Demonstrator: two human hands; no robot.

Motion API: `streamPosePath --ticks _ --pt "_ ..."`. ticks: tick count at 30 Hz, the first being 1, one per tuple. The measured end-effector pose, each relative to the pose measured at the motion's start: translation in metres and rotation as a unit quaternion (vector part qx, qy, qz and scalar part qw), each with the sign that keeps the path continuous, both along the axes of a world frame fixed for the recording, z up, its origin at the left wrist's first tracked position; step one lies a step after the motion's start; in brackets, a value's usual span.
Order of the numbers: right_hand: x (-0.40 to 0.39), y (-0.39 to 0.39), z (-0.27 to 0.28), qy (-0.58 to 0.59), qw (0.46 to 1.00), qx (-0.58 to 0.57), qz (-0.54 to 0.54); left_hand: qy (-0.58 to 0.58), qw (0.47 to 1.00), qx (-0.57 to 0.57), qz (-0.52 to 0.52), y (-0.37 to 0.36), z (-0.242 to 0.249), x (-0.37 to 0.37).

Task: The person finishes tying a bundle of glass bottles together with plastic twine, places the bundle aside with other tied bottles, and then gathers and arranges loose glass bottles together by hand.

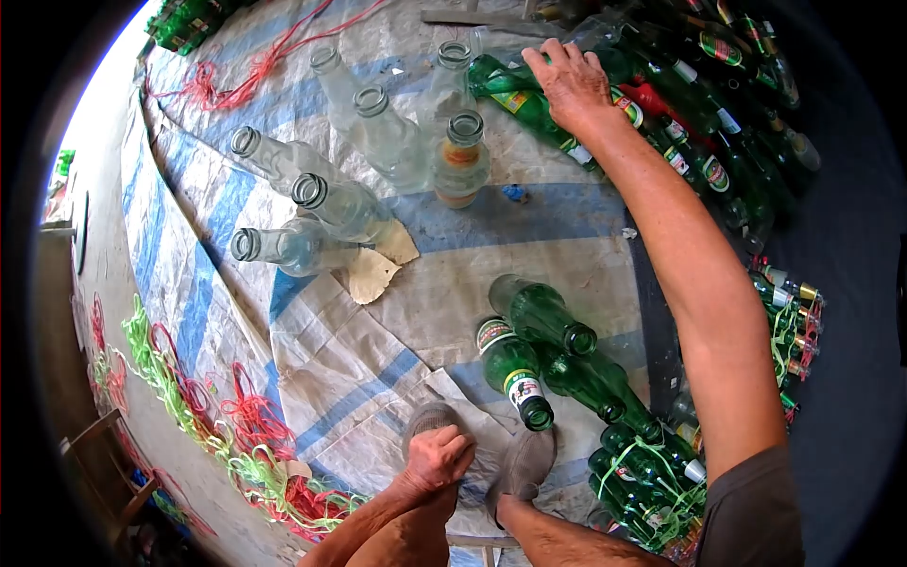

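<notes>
My right hand (573, 87) reaches to the edge of the bottle pile, its fingers bent over a green glass bottle (534, 111) with a yellow label; whether it grips the bottle is hard to tell. Near my knee, my left hand (440, 457) is closed, with nothing visible in it. Several clear glass bottles (389, 146) stand on the striped sheet at upper left, one with an orange label (460, 159). In front of my feet are several green bottles (539, 317), one bearing a white and red label (510, 364).
A large heap of green bottles (709, 123) fills the upper right. Tied bundles of green bottles (647, 482) lie right of my shoes (525, 465). Red and green strings (260, 425) lie at lower left. Brown leaf-like pieces (373, 272) rest beside the clear bottles.
</notes>
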State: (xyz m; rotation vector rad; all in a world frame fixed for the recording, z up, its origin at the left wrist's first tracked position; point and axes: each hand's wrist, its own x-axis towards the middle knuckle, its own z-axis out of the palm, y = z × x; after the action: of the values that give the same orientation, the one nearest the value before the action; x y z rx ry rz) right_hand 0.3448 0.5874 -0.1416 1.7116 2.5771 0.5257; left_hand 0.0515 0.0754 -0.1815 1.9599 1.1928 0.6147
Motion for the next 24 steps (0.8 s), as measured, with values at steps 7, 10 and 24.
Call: streamPosePath --ticks 7,10,24 --pt "0.005 -0.001 -0.012 -0.018 0.999 0.042 0.020 0.001 1.000 -0.003 0.002 0.001 0.002 0.001" --pt "0.013 -0.011 -0.005 -0.033 0.997 0.053 0.037 -0.002 1.000 -0.005 0.003 -0.001 -0.001 0.000" --pt "0.091 -0.056 0.070 0.195 0.956 0.203 0.083 0.002 1.000 0.014 0.004 -0.009 -0.008 -0.001"
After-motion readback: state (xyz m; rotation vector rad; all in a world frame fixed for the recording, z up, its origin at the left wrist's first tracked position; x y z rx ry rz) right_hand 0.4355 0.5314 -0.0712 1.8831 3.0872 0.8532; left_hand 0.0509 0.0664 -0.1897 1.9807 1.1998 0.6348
